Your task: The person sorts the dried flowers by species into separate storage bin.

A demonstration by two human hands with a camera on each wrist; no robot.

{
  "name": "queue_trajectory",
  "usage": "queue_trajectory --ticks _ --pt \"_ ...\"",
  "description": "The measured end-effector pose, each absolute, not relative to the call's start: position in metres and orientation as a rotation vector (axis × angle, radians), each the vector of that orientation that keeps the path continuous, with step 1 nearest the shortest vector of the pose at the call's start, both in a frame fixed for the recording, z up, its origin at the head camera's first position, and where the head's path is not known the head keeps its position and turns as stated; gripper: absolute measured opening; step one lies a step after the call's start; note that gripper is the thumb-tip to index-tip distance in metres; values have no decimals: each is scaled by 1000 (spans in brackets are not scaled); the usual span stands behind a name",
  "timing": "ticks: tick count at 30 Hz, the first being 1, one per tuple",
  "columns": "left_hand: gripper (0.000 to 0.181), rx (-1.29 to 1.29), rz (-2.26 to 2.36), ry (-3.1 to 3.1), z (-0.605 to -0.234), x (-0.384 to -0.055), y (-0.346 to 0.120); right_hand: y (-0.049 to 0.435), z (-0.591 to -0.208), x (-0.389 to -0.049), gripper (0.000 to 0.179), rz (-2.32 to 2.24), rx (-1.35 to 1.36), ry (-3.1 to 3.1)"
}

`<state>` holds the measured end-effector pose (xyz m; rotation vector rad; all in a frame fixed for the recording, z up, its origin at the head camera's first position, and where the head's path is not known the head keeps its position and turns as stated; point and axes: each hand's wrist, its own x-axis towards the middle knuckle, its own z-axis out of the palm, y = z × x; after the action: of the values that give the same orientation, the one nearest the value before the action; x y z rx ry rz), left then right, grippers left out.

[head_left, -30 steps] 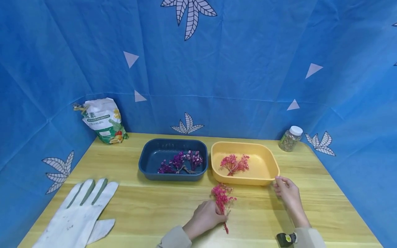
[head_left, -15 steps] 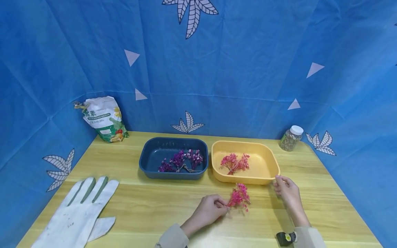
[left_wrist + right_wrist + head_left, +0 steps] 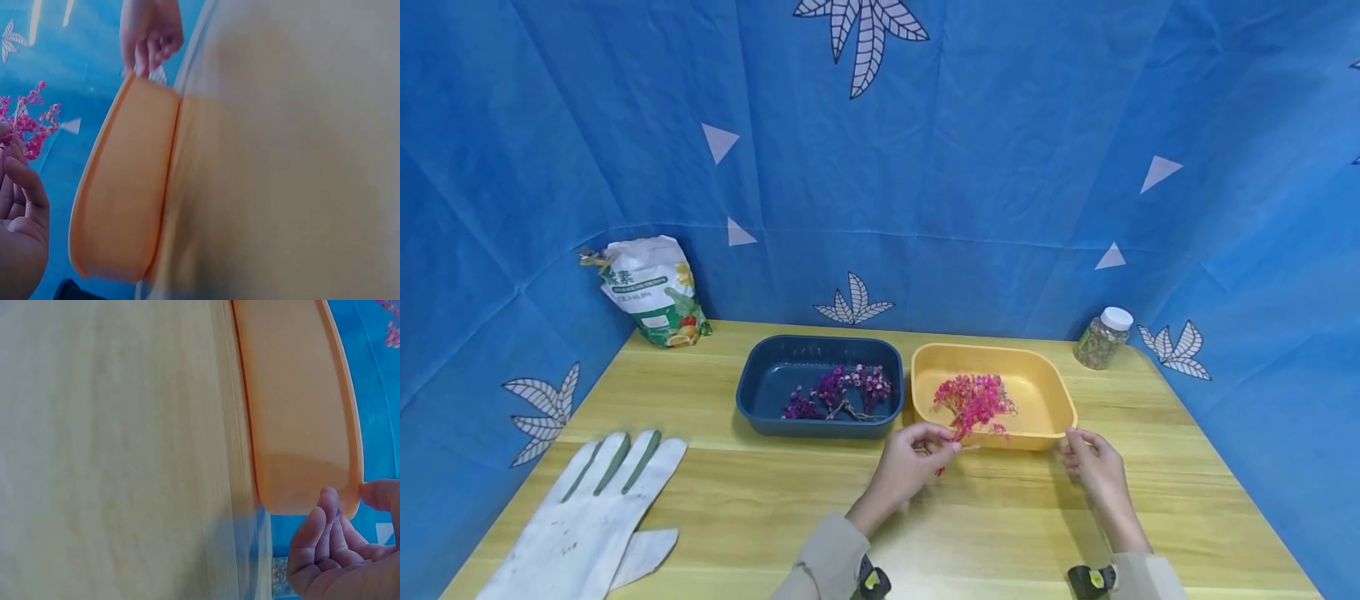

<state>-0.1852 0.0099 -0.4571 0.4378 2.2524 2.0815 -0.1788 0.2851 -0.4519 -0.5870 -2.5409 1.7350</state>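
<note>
My left hand (image 3: 910, 467) pinches the stem of a sprig of pink dried flowers (image 3: 979, 402), just before the near side of the yellow tray (image 3: 1041, 392). In the head view the sprig's blossoms overlap the tray and hide part of the pink flowers lying inside. The left wrist view has the held blossoms (image 3: 31, 128) above the level of the tray's rim. With thumb and fingers, my right hand (image 3: 1097, 467) grips the tray's near right corner; the right wrist view shows the thumb (image 3: 380, 494) at the rim and the curled fingers against the outer wall.
Left of the yellow tray stands a dark blue tray (image 3: 760, 379) with purple dried flowers (image 3: 831, 387) in it. White work gloves (image 3: 587, 517) lie at the front left. A fertilizer bag (image 3: 655, 292) and a lidded jar (image 3: 1102, 337) stand at the back, before the blue curtain (image 3: 1000, 167).
The left hand has swung the pink sprig to the right, then lifted it forward to the yellow tray's near side. The right hand has stayed at the tray's corner.
</note>
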Motion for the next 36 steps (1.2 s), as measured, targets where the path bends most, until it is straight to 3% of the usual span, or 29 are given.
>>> queue_trajectory --ticks 9,20,36 --pt "19 458 1961 2486 -447 -222 23 287 -453 -177 62 1758 -607 -2535" --pt "21 624 1762 2594 -422 -244 38 284 -452 -176 61 1738 -596 -2536" --pt "16 577 1801 2521 -438 -214 3 284 -453 -176 61 1734 -585 -2539"
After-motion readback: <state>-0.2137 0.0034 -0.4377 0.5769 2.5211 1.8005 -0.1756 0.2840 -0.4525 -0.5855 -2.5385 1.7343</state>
